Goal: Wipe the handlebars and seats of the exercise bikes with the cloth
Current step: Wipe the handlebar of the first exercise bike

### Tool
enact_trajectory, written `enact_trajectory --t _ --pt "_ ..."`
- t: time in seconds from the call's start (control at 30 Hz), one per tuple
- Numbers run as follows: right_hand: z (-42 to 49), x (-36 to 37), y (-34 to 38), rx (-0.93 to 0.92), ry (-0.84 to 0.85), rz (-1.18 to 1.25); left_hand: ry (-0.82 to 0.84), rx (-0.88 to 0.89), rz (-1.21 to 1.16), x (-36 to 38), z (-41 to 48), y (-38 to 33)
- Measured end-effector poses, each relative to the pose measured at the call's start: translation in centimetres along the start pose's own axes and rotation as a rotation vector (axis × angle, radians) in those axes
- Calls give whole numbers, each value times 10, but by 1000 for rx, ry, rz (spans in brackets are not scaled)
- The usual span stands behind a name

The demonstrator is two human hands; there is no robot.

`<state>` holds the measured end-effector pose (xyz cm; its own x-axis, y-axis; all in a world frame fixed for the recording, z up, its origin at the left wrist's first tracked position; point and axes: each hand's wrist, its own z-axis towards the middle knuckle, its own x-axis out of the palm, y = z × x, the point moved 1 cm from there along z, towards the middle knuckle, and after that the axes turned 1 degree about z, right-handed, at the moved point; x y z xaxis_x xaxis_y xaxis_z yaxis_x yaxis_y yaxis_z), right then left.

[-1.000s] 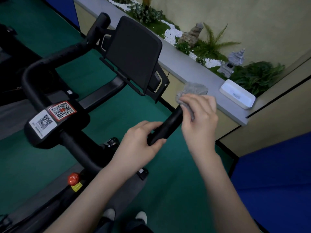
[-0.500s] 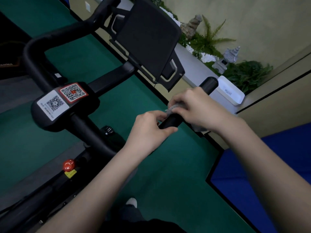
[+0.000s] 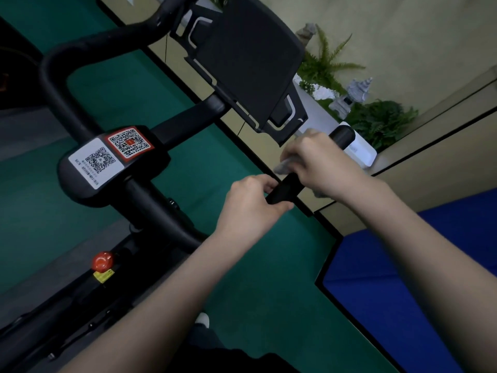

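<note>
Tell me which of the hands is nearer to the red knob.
Left. The left hand grips the handlebar above the red knob; the right hand, with the cloth, sits farther along it.

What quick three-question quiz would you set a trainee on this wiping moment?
1. True or false: the left hand holds the cloth.
2. Where does the right hand press the cloth? A) the red knob B) the handlebar C) the screen mount
3. How many QR stickers sit on the handlebar's centre block?
Key: 1 false, the left grip is on the bare handlebar; 2 B; 3 two.
</note>
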<state>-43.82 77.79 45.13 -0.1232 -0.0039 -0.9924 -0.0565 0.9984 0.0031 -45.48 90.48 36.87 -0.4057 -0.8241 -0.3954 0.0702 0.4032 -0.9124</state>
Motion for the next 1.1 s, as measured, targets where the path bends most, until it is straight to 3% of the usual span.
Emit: enact_trajectory --t 0.13,0.3,0.47,0.6,0.83,1.0,1.1 --pt "1 -16 -19 82 -244 -56 19 3 -1 1 0 2" --pt "0 -11 -15 -2 -125 2 8 29 29 0 1 -1" --pt "8 -27 -30 88 -229 -90 51 53 48 -1 9 -7" --pt "2 -20 -28 42 -186 -24 86 84 83 3 21 -17" --pt "2 -25 -45 150 -475 35 73 168 133 14 32 -33" --pt "-11 -18 -45 82 -506 158 50 179 142 15 35 -31" --pt "-8 -22 -61 164 -593 260 49 174 137 16 36 -31"
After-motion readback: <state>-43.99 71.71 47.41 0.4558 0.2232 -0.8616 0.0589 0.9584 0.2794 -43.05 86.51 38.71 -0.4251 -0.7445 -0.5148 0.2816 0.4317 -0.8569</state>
